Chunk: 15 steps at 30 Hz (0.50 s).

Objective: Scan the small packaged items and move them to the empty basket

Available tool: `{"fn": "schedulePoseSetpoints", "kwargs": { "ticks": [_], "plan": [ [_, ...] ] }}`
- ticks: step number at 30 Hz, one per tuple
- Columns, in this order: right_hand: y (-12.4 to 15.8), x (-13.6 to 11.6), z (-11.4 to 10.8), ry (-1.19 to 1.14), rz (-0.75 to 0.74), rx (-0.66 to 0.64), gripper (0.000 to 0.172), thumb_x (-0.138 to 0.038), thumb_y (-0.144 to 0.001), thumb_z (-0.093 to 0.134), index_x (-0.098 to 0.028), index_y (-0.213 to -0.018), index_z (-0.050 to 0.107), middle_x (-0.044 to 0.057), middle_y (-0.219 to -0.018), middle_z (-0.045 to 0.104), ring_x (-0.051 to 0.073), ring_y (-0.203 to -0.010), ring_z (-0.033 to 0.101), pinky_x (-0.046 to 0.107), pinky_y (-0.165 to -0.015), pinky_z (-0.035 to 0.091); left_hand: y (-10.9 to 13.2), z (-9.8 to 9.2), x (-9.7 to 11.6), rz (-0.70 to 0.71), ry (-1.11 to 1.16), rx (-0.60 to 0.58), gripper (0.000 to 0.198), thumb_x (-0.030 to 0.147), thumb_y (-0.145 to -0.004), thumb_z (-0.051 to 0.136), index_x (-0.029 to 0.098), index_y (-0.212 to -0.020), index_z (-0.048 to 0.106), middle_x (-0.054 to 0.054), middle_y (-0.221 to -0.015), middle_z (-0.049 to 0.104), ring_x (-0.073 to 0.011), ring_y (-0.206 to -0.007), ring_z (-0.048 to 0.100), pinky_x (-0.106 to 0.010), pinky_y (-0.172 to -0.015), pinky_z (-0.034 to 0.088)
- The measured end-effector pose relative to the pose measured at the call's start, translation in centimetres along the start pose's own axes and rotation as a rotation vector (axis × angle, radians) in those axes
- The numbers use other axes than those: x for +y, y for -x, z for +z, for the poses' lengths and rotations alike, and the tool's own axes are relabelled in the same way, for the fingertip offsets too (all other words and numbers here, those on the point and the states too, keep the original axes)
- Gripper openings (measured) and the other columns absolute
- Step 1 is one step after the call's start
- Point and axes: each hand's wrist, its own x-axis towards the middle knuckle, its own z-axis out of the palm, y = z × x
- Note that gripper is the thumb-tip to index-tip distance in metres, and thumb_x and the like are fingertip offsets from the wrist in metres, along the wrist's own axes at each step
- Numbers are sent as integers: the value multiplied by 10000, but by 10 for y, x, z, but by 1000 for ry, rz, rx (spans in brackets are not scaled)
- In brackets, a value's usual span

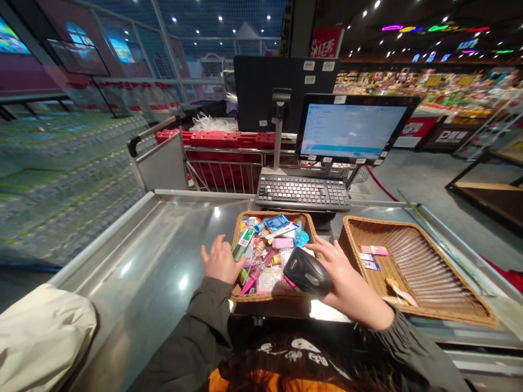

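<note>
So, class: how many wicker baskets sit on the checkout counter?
2: a full basket between both hands, and a nearly empty basket to its right. None seem hidden.

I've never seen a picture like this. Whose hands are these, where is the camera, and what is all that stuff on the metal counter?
There is no machine here: the camera sits on a person's head and looks down at their own two bare hands, so the view bends at the edges. They stand at a shop checkout with a steel counter. The left hand rests on the edge of a wicker basket full of small colourful packets. The right hand holds a black barcode scanner over that same basket. A second wicker basket, to the right, holds only a few small items. Behind them are a keyboard and a lit screen. The pale sleeve at lower left seems to belong to someone else.
</note>
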Motion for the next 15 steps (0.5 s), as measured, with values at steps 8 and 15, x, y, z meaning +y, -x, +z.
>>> {"fn": "schedulePoseSetpoints", "kwargs": {
  "ticks": [8,15],
  "plan": [
    [0,-3,1,-34,21,-14,451,-263,-782,607,-200,-1228,583,165,-1410,470,367,-1434,269,681,-1128,157,1,-2,7,120,-49,-176,274,376,-852,544,150,-979,632,-239,-1451,452,-375,-1304,473,-681,-1051,300],
    [8,2,0,-28,51,4,472,-231,-779,596,-200,-1250,569,156,-1412,472,356,-1437,265,682,-1136,149,3,-12,1,209,-54,-306,333,420,-876,544,210,-1104,666,-188,-1480,436,-368,-1351,425,-702,-1046,282]
  ]
}}
